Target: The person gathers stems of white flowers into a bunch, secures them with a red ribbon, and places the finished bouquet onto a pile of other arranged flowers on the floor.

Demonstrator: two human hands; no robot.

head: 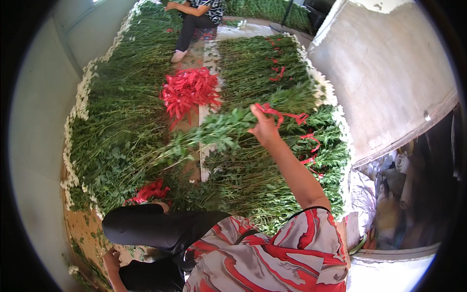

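My right hand point(266, 126) is closed around a bunch of leafy green stems point(219, 129), above the right-hand bed of cut flowers. The stem ends point left, across the gap between the beds. The far end of the bunch reaches toward white blooms point(323, 89) at the right. A red ribbon point(292, 116) hangs beside my fingers. At the lower left, my left hand point(112, 258) is beside my dark-trousered knee, its fingers curled. Whether it holds anything is not visible.
Long rows of white-flowered stems point(124, 98) lie left and right. A heap of red ribbons point(191, 89) sits between them, with a smaller red bundle point(149, 191) near my leg. Another person point(197, 18) sits at the far end. Bags point(363, 197) stand at the right.
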